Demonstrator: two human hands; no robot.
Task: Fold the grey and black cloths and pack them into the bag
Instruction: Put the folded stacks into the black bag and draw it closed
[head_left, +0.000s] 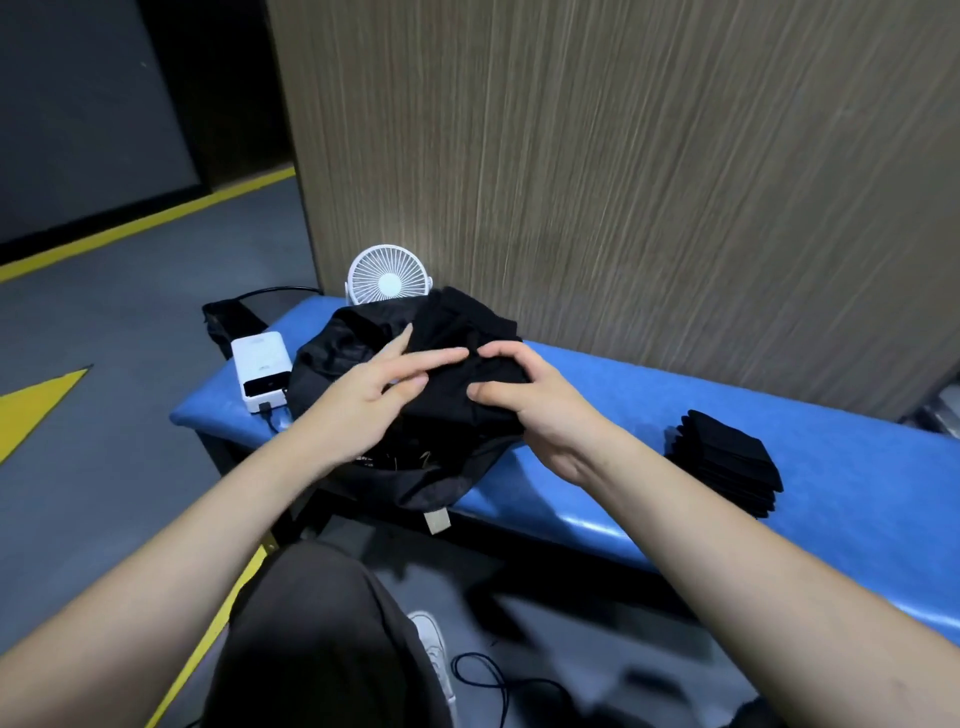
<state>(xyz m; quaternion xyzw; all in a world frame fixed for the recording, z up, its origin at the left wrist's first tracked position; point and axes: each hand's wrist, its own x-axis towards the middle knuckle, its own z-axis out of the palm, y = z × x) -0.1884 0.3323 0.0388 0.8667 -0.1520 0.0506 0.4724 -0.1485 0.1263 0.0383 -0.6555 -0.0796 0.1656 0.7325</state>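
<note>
A black bag (332, 358) sits on the left end of the blue padded bench (649, 395). A black cloth (457, 332) lies bunched on top of the bag. My right hand (524, 395) grips this cloth, fingers curled over its upper edge and thumb pressed underneath. My left hand (374, 384) lies with straight fingers on the cloth's left side, fingertips touching the fabric. A stack of folded black cloths (727, 462) rests on the bench to the right, apart from both hands. No grey cloth is visible.
A white desk fan (388, 275) stands behind the bag against the wooden wall panel. A white power bank (260, 369) with a cable lies at the bench's left end. My dark-trousered leg (322, 639), a white shoe and a black cord are below the bench.
</note>
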